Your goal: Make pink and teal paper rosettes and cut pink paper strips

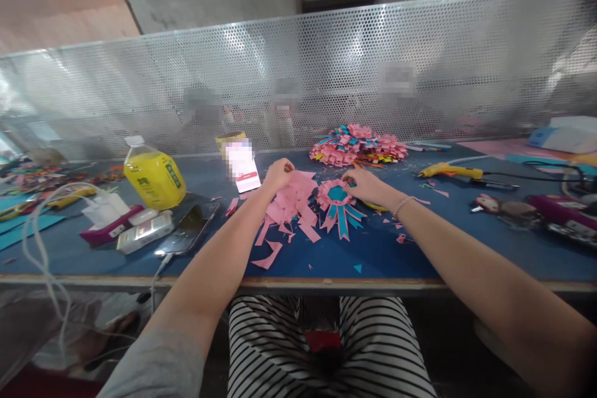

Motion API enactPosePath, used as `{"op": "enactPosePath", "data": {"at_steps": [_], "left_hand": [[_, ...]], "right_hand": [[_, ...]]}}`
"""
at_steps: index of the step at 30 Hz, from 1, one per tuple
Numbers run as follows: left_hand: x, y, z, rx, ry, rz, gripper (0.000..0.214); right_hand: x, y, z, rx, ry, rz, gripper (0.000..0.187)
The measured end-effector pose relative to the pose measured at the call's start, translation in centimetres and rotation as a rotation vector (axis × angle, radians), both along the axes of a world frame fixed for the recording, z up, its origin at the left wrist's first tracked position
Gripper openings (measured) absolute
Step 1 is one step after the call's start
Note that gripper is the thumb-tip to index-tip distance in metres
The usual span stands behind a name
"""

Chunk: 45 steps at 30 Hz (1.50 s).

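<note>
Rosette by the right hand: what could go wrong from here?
1. The right hand is at the ruffled rim of the rosette; a careless tug might bend or tear its paper.
2. The pink paper strips lie loose by the left hand, so a sweep could scatter them.
3. The white cable from the dark phone hangs over the table edge beside the left forearm; a snag might drag the phone.
</note>
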<state>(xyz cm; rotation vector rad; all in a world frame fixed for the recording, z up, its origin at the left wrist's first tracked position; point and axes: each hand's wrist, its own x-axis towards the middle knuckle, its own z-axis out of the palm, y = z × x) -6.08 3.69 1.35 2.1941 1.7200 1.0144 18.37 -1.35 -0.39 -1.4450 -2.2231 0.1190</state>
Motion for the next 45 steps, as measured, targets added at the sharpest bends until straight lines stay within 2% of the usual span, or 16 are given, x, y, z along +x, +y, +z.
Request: {"op": "enactPosePath", "data": {"at_steps": [3,9,15,22,30,32,35,40,42,45], "left_hand": [[0.1,0.2,-0.1,0.036,-0.126,0.009,0.011],[0.0,0.7,-0.4,0.144,-0.383,-0.023,0.006],[-0.3,0.5,-0.2,0.281,-0.474,0.055,0.006],[-0.3,1.0,-0.5,0.262,-0.594,0.065,0.005],[-0.3,1.3,-0.6,0.132,-1.013,0.063,0.011],[-0.2,1.4,-0.8,0.112,-1.052,0.059,0.014],[-0.2,1.6,-1.4,0.034,-0.891,0.084,0.020],[-0.8,1.7,-2.2,-0.025,-0.078,0.077,0.032],[-1.1,1.6,-2.4,-0.034,0.053,0.046,0.034],[-1.4,1.3,-2.5,-0.061,0.134,0.035,0.036]], "right_hand": [[-0.1,0.0,-0.5,0.016,-0.070,0.022,0.024],[0.1,0.0,-0.8,0.070,-0.070,0.012,0.027],[-0.4,-0.6,-0.3,0.022,-0.098,0.010,0.026],[-0.3,0.0,-0.8,0.046,-0.036,0.015,0.023],[-0.3,0.1,-0.7,0.114,0.028,0.005,0.024],[-0.5,-0.1,-0.5,0.106,0.042,0.009,0.022],[-0.7,-0.4,-0.3,0.080,0.062,0.008,0.020],[-1.0,-0.7,-0.1,0.061,0.076,-0.002,0.019],[-1.0,-0.6,-0.2,0.066,0.071,0.001,0.019],[-1.0,-0.6,-0.2,0.074,0.062,0.001,0.018]]}}
